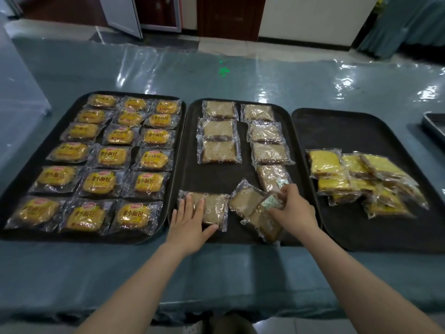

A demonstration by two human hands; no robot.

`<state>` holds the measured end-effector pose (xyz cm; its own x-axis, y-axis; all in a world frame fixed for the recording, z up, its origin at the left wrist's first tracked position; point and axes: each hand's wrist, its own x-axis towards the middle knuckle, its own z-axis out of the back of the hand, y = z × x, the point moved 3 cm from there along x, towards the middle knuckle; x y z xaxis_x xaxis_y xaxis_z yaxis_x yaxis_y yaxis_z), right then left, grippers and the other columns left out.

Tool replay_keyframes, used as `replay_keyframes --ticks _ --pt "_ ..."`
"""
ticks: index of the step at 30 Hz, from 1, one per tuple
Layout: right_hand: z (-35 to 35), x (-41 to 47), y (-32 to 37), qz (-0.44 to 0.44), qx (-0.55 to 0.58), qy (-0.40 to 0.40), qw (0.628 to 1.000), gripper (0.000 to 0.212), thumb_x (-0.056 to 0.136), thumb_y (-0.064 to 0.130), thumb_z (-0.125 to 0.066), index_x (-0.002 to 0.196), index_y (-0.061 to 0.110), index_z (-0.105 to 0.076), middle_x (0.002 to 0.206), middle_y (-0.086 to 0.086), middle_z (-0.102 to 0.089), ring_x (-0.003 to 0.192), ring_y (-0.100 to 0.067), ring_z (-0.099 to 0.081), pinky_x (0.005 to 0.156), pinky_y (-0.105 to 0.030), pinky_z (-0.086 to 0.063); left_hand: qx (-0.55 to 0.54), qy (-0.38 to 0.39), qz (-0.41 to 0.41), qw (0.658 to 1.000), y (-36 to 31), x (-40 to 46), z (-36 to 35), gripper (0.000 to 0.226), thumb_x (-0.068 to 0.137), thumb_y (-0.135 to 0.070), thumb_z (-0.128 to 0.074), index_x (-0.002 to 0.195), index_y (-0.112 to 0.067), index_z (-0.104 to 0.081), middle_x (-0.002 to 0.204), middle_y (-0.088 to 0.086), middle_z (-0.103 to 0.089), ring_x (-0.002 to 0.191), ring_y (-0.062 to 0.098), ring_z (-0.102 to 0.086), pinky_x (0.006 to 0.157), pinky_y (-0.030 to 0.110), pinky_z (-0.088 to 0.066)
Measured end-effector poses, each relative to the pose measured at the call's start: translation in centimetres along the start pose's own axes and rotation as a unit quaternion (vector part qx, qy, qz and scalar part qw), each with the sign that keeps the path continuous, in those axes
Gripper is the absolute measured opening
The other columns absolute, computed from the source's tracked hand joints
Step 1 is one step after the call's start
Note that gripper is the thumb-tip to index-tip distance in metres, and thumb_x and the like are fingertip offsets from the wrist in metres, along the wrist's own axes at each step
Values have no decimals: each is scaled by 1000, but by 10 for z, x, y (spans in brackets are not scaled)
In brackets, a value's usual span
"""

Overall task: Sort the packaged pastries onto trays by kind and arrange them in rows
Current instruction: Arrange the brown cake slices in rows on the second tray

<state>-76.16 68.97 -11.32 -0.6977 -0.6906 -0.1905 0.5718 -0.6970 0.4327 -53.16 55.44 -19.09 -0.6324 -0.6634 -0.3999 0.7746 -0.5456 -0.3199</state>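
Cellophane crackles in my thinking before I even lift anything: these brown cake slices are light, soft and slick in their wrappers, so I judge they will slide under a careless push and dent under a hard squeeze.

My left hand (190, 219) lies flat, fingers straight, pressing down on one brown slice (212, 209) at the near left of the middle tray (216, 179). My right hand (292, 204) has its fingers curled onto the loose heap of brown slices (252, 208) at the near middle of that tray, pinching the top packet; how firm the hold is I cannot tell.

Farther back on this tray, two columns of brown slices (220, 138) are already laid. The left tray (26, 179) holds round yellow buns (110, 157) in three tidy columns. The right tray (361, 131) carries a jumbled pile of yellow cake slices (358, 179), not yet arranged.

The best hold, I think, is at the wrapper's crimped edge or across the flat faces with spread fingers, never digging into the crumb. The heap overlaps, so lifting one may drag its neighbour. A metal tray's corner (434, 124) shows at far right.
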Motion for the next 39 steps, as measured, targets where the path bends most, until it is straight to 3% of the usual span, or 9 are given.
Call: replay_keyframes --ticks 4,9,13,22,28,30,32,37,39 --pt "9 5 -1 -17 49 4 999 52 81 30 -70 124 28 -40 98 10 -55 97 -23 -61 92 -49 -47 -30 4 24 999 -1 25 9 85 88 -68 -30 148 -29 15 152 7 30 140 26 26 113 43 8" --pt "14 17 -19 -78 257 -39 962 42 82 18 -68 120 27 -51 96 14 -59 86 -5 -59 77 -33 -53 -118 27 51 991 -10 59 19 79 84 -75 -17 148 -36 8 153 3 29 139 24 27 112 46 10" --pt "14 37 -29 -113 377 -40 918 27 84 12 -64 97 32 -54 98 4 -64 88 -13 -62 79 -35 -54 -143 16 41 989 -22 87 26 70 86 -72 -15 146 -44 4 153 0 29 138 20 30 111 45 11" --pt "12 93 -36 -140 476 55 866 17 88 12 -62 103 21 -62 101 -4 -68 93 -22 -66 85 -46 -55 -192 -32 27 981 -51 110 37 60 98 -49 -29 149 -36 -2 155 -1 24 139 18 26 112 44 10" --pt "-4 88 -15 -95 508 143 844 20 86 9 -68 105 16 -65 95 -4 -74 85 -21 -72 72 -38 -57 -261 -193 2 946 -46 81 56 47 96 -31 -48 142 -33 -36 153 -12 -17 138 1 4 113 33 6" --pt "-7 84 -7 -79 498 170 846 19 85 9 -69 103 16 -65 92 -4 -74 83 -22 -72 64 -32 -55 -316 -175 11 932 -48 73 59 43 92 -36 -55 134 -38 -45 144 -15 -34 137 5 -18 112 33 -21" --pt "-11 78 2 -70 501 185 842 15 84 7 -70 96 16 -65 91 -6 -74 82 -24 -72 60 -30 -53 -394 -154 10 906 -53 67 60 43 88 -33 -62 129 -38 -50 121 -17 -58 115 -2 -50 90 17 -42" --pt "-25 60 28 -62 571 201 793 24 87 -6 -60 96 14 -66 96 -12 -72 88 -29 -70 76 -43 -55 -504 -159 43 848 -39 51 71 26 83 -13 -69 100 -32 -60 93 -10 -68 92 -1 -62 76 13 -47" --pt "-28 52 36 -41 543 195 816 40 85 -11 -58 81 27 -70 98 -9 -72 93 -30 -69 81 -46 -55 -512 -156 32 844 -27 41 76 21 80 -5 -71 89 -22 -64 88 -7 -70 88 4 -65 72 15 -49"
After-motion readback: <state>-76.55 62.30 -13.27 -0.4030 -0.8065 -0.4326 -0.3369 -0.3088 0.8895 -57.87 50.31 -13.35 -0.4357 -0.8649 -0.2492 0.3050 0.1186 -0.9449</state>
